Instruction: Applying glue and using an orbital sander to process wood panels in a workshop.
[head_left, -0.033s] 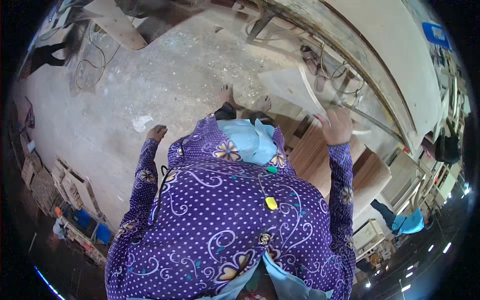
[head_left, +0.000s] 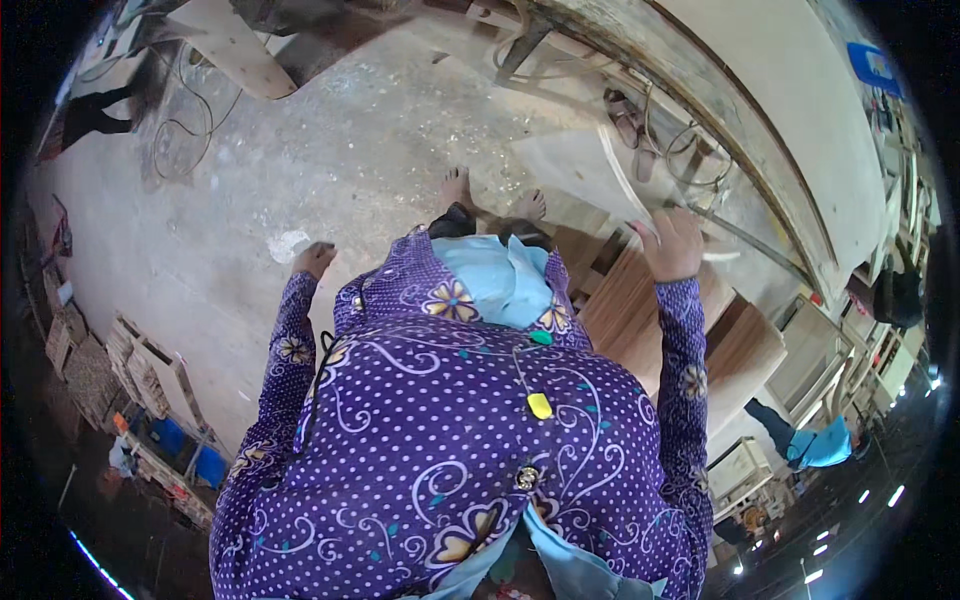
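My right hand [head_left: 672, 245] is raised at the right and closed round the edge of a thin pale sheet [head_left: 575, 168]. The sheet reaches away to the upper left and has a curved, whitish edge; it is blurred, so its material is unclear. A short light end pokes out on the far side of my fist. Low at my left side hangs my left hand [head_left: 315, 260], its fingers loosely curled together with nothing visible in them. Beneath my right arm stand wood-grained panels [head_left: 635, 310].
A large pale-topped bench [head_left: 820, 140] runs along the right, with sandals [head_left: 622, 115] and a looped hose [head_left: 690, 180] by its foot. Wood pieces [head_left: 140, 360] are stacked at left. One person in light blue [head_left: 820, 445] is at right; another person's dark legs [head_left: 95, 115] show upper left.
Both hands sit very slightly higher in the picture. The right hand keeps its hold on the pale sheet.
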